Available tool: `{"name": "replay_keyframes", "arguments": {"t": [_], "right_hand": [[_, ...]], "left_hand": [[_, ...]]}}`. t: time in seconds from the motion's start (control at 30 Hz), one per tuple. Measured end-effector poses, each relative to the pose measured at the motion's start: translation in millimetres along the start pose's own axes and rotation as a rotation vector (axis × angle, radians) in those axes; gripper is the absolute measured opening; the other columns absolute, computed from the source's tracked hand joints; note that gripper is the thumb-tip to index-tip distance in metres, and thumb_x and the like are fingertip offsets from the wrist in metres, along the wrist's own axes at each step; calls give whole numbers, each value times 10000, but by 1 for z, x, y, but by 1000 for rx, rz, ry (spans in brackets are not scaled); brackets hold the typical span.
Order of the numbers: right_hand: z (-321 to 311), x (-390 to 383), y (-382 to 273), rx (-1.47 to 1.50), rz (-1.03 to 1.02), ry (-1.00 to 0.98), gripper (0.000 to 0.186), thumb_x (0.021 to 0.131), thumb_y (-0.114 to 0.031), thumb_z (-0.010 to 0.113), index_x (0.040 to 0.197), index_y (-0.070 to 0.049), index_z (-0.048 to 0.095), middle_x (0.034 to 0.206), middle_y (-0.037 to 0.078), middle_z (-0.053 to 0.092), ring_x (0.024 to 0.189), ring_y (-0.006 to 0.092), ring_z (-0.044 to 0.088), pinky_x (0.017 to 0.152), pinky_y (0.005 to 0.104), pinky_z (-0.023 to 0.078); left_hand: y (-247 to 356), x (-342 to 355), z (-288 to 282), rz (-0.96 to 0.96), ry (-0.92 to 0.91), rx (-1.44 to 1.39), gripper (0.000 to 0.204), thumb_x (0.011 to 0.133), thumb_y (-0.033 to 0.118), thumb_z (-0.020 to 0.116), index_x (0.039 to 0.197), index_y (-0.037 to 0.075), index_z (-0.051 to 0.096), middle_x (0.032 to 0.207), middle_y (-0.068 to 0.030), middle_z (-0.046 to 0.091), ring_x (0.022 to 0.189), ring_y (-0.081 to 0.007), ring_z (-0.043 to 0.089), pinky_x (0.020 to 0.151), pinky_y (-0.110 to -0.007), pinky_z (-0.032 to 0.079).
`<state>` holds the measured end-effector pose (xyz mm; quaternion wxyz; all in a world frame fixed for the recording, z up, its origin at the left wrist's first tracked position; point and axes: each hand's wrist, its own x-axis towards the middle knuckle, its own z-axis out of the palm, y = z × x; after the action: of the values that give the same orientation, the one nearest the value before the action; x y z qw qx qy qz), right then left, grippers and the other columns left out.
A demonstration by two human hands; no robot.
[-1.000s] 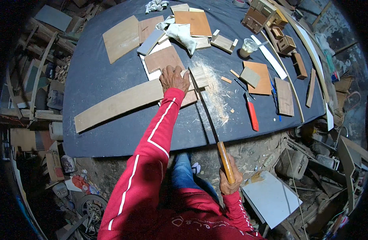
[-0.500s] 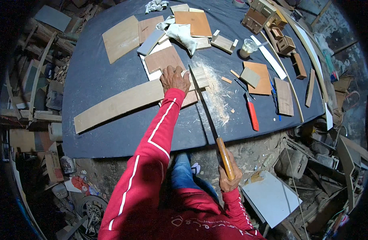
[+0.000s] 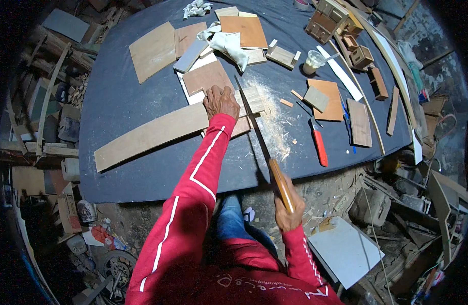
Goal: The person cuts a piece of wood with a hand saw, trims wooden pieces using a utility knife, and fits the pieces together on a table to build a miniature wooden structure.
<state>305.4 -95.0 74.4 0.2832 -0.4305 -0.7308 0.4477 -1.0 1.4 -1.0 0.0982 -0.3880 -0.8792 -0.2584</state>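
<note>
A long pale wooden plank [image 3: 152,131] lies slantwise over the table, its right part resting on flat pieces of wood. My left hand [image 3: 222,101] bears down on it near the right end, fingers curled toward its far edge. In my right hand [image 3: 288,207], closed round the brown handle, is a handsaw [image 3: 258,128]. Its dark blade crosses the plank just right of my left hand, tip pointing away from me. Pale sawdust [image 3: 274,122] is scattered beside the blade.
Right of the sawdust lie a red-handled tool [image 3: 319,145], orange and brown wooden panels and a plastic cup [image 3: 313,63]. Small wooden boxes [image 3: 360,57] stand at the far right. A white cloth [image 3: 229,47] rests on stacked boards. Clutter surrounds the dark-covered table [image 3: 142,185].
My right hand and the saw have moved forward, away from me, and slightly left along the cut. My left hand stays on the plank.
</note>
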Motion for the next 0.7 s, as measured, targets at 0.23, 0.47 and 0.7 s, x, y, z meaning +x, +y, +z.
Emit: {"name": "replay_keyframes", "arguments": {"t": [0.23, 0.47, 0.7], "right_hand": [[4, 13, -3, 40, -6, 52, 579, 730, 76, 520, 1298, -20, 570, 1133, 205, 671, 938, 211, 686, 799, 294, 511], [-5, -6, -6, 71, 38, -17, 587, 719, 70, 486, 1297, 2, 564, 1087, 206, 672, 972, 226, 674, 840, 289, 496], [6, 5, 5, 95, 8, 50, 561, 727, 94, 479, 1274, 28, 581, 1176, 188, 657, 1078, 240, 639, 933, 307, 467]], "left_hand": [[2, 0, 0, 55, 34, 35, 137, 865, 188, 589, 942, 88, 642, 966, -152, 521, 1012, -336, 492, 843, -475, 389], [-2, 2, -5, 19, 9, 33, 146, 857, 180, 588, 928, 64, 640, 979, -163, 513, 1024, -332, 477, 857, -472, 378], [4, 1, -2, 9, -17, 12, 148, 860, 178, 581, 930, 63, 642, 984, -164, 518, 1022, -337, 485, 859, -472, 377]]}}
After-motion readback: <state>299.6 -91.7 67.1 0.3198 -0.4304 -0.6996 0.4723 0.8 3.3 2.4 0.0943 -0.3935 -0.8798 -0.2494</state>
